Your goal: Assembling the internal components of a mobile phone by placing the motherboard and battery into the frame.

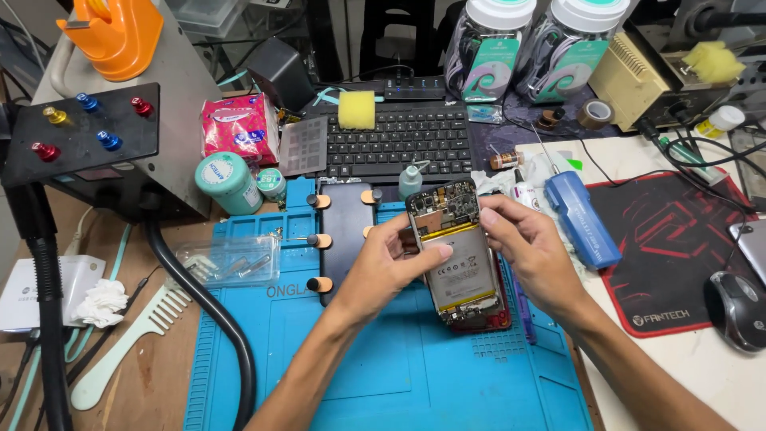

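Both hands hold an opened smartphone above a blue repair mat. The phone's back is off, showing a circuit board at the top and a silver battery with yellow edges. My left hand grips the phone's left edge, thumb lying across the battery. My right hand holds the right edge near the top, fingers curled at the board. A dark phone panel lies on the mat to the left, clamped by several orange-tipped pegs.
A black keyboard with a yellow sponge sits behind. A blue electric screwdriver, mouse and red-black pad lie right. A black hose, pale comb, clear plastic tray and green tub are left.
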